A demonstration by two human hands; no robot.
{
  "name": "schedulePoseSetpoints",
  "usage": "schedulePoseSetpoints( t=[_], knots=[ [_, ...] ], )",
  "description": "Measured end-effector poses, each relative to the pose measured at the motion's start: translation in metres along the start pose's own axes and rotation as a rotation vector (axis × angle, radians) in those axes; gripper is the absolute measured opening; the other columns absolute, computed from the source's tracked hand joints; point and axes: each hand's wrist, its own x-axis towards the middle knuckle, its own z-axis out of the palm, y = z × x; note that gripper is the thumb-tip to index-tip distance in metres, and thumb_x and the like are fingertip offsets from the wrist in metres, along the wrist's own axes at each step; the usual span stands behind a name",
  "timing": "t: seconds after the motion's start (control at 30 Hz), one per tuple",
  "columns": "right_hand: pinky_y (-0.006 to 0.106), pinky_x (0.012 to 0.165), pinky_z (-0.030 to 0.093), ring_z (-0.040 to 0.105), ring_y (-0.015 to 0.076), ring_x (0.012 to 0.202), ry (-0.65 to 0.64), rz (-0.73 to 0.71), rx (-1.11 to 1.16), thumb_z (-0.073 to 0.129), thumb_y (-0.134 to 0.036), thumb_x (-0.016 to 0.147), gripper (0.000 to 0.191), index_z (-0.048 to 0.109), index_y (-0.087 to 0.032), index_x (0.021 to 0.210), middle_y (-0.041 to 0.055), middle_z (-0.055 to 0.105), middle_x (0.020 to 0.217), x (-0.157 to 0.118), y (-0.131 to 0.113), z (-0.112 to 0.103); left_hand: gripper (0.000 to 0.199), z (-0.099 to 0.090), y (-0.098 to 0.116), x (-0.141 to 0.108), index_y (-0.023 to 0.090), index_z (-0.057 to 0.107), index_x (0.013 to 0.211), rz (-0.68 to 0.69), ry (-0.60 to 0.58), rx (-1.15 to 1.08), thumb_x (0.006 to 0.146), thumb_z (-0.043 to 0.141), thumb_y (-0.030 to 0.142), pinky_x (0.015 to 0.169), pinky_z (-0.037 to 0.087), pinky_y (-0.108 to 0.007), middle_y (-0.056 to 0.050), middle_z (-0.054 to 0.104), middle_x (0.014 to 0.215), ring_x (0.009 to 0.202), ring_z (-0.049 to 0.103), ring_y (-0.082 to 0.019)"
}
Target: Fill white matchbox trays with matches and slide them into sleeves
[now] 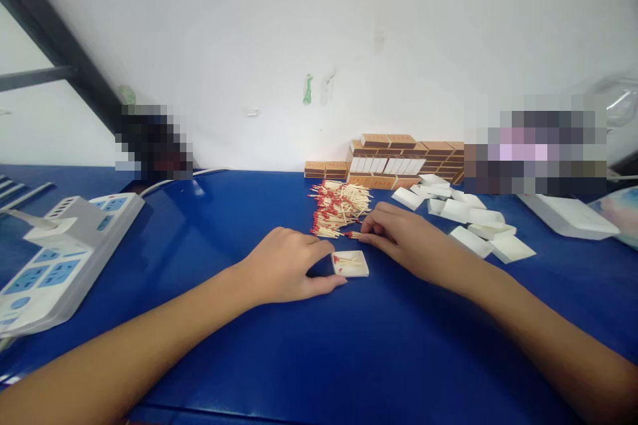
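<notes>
A small white matchbox tray (366,272) lies on the blue table with a few red-tipped matches inside. My left hand (286,265) holds its left end, thumb at the near side and fingers at the far side. Just beyond the tray, my right hand (393,232) is closed in a pinch on a few matches (353,235), their red heads pointing left. A loose heap of matches (341,202) lies behind them, beside my right fingertips.
Brown matchboxes (438,153) are stacked against the white wall. Several white trays (468,239) lie scattered at the right, near a larger white box (573,216). A power strip (74,279) with a plugged-in adapter stands on the left. Two areas at the back are blurred out.
</notes>
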Motion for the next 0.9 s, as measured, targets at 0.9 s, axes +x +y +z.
schedulePoseSetpoints(
  t=[0.9],
  knots=[
    [0.032, 0.066, 0.048, 0.064, 0.0183, 0.074, -0.052, 0.069, -0.101, 0.053, -0.033, 0.104, 0.017, 0.060, -0.020, 0.096, 0.0057, 0.062, 0.099, 0.0004, -0.0038, 0.0037, 0.039, 0.0005, -0.0011, -0.0001, 0.020, 0.074, 0.106, -0.001, 0.017, -0.005, 0.096, 0.061, 0.056, 0.062, 0.045, -0.030, -0.002, 0.075, 0.080, 0.073, 0.072, -0.021]
  ],
)
